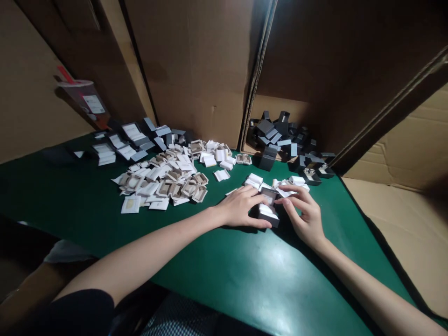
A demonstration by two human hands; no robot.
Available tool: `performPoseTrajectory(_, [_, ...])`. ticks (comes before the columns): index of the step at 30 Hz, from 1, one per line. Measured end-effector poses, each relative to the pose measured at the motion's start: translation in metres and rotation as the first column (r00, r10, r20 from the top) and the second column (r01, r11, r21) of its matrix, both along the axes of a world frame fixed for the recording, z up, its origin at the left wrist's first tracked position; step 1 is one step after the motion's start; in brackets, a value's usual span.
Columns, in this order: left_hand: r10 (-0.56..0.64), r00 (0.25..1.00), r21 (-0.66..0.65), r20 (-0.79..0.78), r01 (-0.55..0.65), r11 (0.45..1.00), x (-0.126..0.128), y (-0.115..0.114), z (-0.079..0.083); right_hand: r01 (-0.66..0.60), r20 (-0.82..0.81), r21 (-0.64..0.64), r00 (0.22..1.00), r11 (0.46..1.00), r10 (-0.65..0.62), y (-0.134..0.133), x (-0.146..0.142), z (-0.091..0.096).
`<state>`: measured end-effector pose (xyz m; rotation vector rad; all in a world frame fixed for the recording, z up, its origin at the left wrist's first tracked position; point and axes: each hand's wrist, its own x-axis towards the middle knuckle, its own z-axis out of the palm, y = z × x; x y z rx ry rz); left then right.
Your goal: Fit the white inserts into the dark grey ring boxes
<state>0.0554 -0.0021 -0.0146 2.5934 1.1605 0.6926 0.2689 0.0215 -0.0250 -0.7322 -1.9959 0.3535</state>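
Observation:
A small dark box (269, 208) with a white lining stands open on the green table (224, 275), between my two hands. My left hand (241, 207) wraps around its left side, thumb along the front edge. My right hand (304, 212) touches its right side, with the fingers curled toward the box's open top. Loose white inserts (255, 181) lie just behind the hands.
A large heap of white and beige inserts (168, 179) covers the table's middle left. Dark boxes (280, 135) are piled inside a cardboard carton at the back right. More open boxes (122, 142) sit at back left. Cardboard walls (196, 70) stand behind.

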Motion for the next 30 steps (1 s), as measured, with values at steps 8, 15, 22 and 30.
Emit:
performPoseTrajectory(8, [-0.063, 0.988, 0.082, -0.144, 0.075, 0.994, -0.004, -0.009, 0.018, -0.081, -0.007, 0.014, 0.997, 0.997, 0.081, -0.002, 0.003, -0.003])
performPoseTrajectory(15, [0.32, 0.946, 0.217, -0.055, -0.301, 0.928, -0.05, -0.096, 0.054, 0.029, -0.107, -0.05, 0.994, 0.998, -0.034, 0.003, 0.01, -0.011])
performPoseTrajectory(22, [0.926, 0.374, 0.226, 0.051, -0.908, 0.354, -0.198, -0.184, 0.047, -0.054, -0.032, -0.102, 0.998, 0.993, 0.051, 0.009, 0.009, -0.016])
performPoseTrajectory(30, [0.98, -0.083, 0.162, -0.18, -0.985, -0.054, -0.297, -0.154, 0.013, -0.052, 0.05, -0.24, 0.997, 0.969, 0.066, 0.009, 0.012, -0.019])
